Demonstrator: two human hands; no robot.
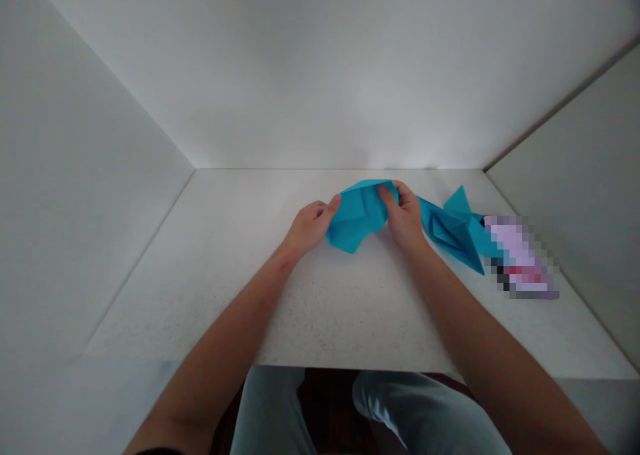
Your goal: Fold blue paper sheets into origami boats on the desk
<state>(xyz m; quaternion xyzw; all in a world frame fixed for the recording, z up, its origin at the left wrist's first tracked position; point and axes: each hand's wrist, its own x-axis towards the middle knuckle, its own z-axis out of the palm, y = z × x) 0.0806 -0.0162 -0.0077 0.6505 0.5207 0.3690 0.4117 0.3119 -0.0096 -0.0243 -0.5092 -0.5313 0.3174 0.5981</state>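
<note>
Plain whitish walls close in a small space: a back wall (325, 75), a left wall (75, 175) and a right wall (575, 188). Between them stretches a pale white table (200, 288) with a finely speckled surface, darker specks gathering toward its near edge. Below that edge show the knees of a seated person in light blue denim trousers (273, 408), with a dark floor between the legs.

A creased, bright turquoise sheet of paper (356, 218) is spread between the person's two bare hands, near the far side of the table and a little right of its middle. The left grip (315, 223) pinches the sheet's left edge, thumb uppermost. The right grip (404, 215) is closed on its upper right corner, the thumb pressed on the near face and the fingers curled behind. The lower edge dips to a blunt point; whether it touches the table cannot be told.

Just beside the right grip, a folded turquoise paper shape with pointed flaps (453, 227) lies on the table. Against its right end is a lilac, red and black item (523, 255), blurred into coarse blocks, its details unreadable.
</note>
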